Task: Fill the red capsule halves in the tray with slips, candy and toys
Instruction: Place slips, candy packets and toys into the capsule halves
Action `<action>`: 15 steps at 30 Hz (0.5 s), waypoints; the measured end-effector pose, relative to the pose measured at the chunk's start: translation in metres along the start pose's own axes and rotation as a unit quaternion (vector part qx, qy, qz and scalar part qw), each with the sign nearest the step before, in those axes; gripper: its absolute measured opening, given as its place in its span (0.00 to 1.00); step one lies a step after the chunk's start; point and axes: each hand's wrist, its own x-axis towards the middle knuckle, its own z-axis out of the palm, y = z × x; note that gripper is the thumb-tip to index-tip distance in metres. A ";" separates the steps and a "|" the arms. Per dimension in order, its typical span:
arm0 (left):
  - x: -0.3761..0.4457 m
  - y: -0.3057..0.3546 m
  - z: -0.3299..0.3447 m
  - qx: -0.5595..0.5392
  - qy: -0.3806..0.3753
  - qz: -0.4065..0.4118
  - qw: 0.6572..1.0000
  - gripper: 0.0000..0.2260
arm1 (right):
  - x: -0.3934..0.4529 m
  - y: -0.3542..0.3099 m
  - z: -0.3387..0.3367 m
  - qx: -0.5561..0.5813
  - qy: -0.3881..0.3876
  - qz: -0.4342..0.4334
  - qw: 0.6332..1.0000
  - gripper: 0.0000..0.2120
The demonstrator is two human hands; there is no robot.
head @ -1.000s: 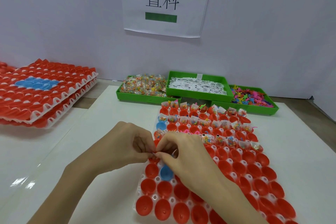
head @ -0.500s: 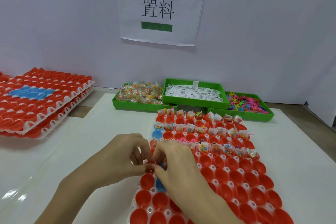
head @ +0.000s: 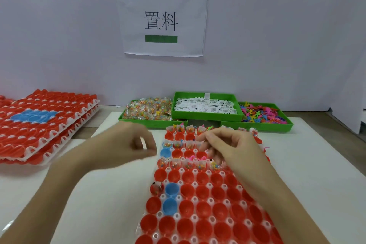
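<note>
I see my left hand [head: 126,144] blurred beside the tray [head: 200,222], fingers curled (I cannot tell on what); my right hand [head: 227,144], loosely curled, hovers nearer the far filled rows. Empty red cups [head: 204,192] lie nearer me.

White tray [head: 195,217] of upright red capsule halves [head: 202,178], far rows filled, near rows empty

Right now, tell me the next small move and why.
Probably reach the right hand on to the slip bin for the next slip. One capsule in the near row looks just filled, the red halves beside it are bare, and neither hand seems to hold anything, though the left hand is blurred.
</note>
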 end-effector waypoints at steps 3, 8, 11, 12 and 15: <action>0.059 -0.019 -0.004 0.069 0.136 -0.044 0.987 0.06 | 0.004 0.004 -0.009 0.053 0.029 0.018 0.998 0.12; 0.123 -0.068 0.011 0.262 0.082 -0.122 0.954 0.18 | 0.005 0.007 -0.022 0.101 0.046 0.042 0.993 0.12; 0.128 -0.087 0.016 0.320 0.076 -0.114 0.938 0.12 | 0.005 0.008 -0.031 0.117 0.051 0.051 0.990 0.12; 0.128 -0.090 0.017 0.333 0.084 -0.110 0.933 0.11 | 0.006 0.008 -0.033 0.124 0.056 0.053 0.989 0.12; 0.129 -0.090 0.017 0.389 0.083 -0.102 0.912 0.09 | 0.007 0.008 -0.039 0.137 0.066 0.058 0.987 0.12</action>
